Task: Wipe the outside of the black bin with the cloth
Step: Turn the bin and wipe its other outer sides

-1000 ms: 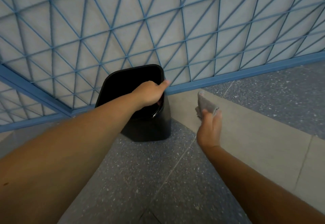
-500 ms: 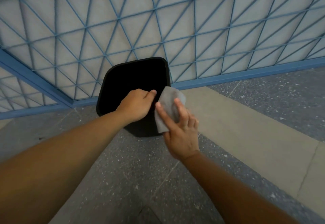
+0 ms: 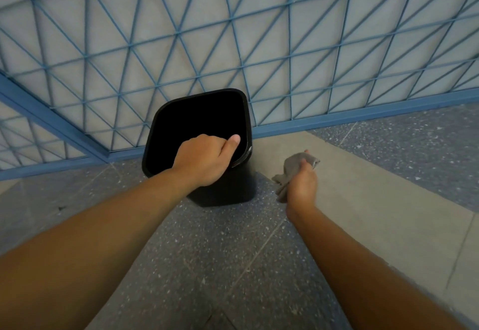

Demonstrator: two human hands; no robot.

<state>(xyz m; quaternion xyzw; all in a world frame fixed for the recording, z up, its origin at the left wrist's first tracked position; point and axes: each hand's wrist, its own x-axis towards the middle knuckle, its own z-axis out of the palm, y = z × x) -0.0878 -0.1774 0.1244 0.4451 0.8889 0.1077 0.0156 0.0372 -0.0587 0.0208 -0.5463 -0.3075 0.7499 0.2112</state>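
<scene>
The black bin (image 3: 223,189) stands on the speckled floor near a wall corner, its open top facing me. My left hand (image 3: 204,159) grips its near right rim, thumb lying over the edge, fingers curled around it. My right hand (image 3: 302,187) holds a crumpled grey cloth (image 3: 293,171) to the right of the bin, apart from its side. The bin's far and left outer walls are hidden from me.
A pale wall with a blue lattice pattern (image 3: 259,44) and a blue skirting strip (image 3: 337,119) runs right behind the bin. A lighter grey floor band (image 3: 375,200) stretches to the right. Dark speckled floor (image 3: 207,265) lies in front.
Half a second ago my right hand pressed the cloth against the bin's near right side beside my left hand; it has since pulled away to the right. My left hand kept its grip on the rim.
</scene>
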